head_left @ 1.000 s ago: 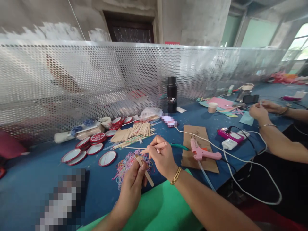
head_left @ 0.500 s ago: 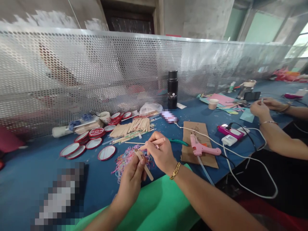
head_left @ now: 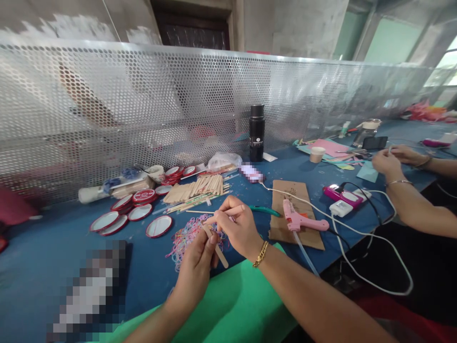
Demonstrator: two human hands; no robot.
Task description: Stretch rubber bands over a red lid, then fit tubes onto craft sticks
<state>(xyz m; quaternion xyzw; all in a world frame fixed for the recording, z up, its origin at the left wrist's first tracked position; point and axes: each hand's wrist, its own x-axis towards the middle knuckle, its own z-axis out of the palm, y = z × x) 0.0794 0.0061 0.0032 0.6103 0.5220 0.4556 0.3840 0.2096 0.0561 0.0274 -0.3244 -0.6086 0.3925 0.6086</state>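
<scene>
My left hand (head_left: 195, 269) is closed around a flat wooden craft stick (head_left: 218, 253) that slants down to the right. My right hand (head_left: 238, 229) is pinched just above it, holding a second thin stick (head_left: 200, 212) that points left. Both hands hover over a heap of small coloured rubber bands (head_left: 185, 237) on the blue table (head_left: 53, 252). A green sheet (head_left: 228, 309) lies under my forearms.
A pile of wooden sticks (head_left: 198, 188) and several red-rimmed round lids (head_left: 137, 212) lie beyond the bands. A pink glue gun (head_left: 300, 221) rests on brown card (head_left: 291, 200) to the right, with white cables. A black bottle (head_left: 256, 133) stands by the perforated metal screen (head_left: 143, 105). Another person's hands (head_left: 391, 159) work at far right.
My hands have stayed together over the rubber bands with only tiny finger shifts. The view tilted slightly, so everything sits a little lower than one second ago.
</scene>
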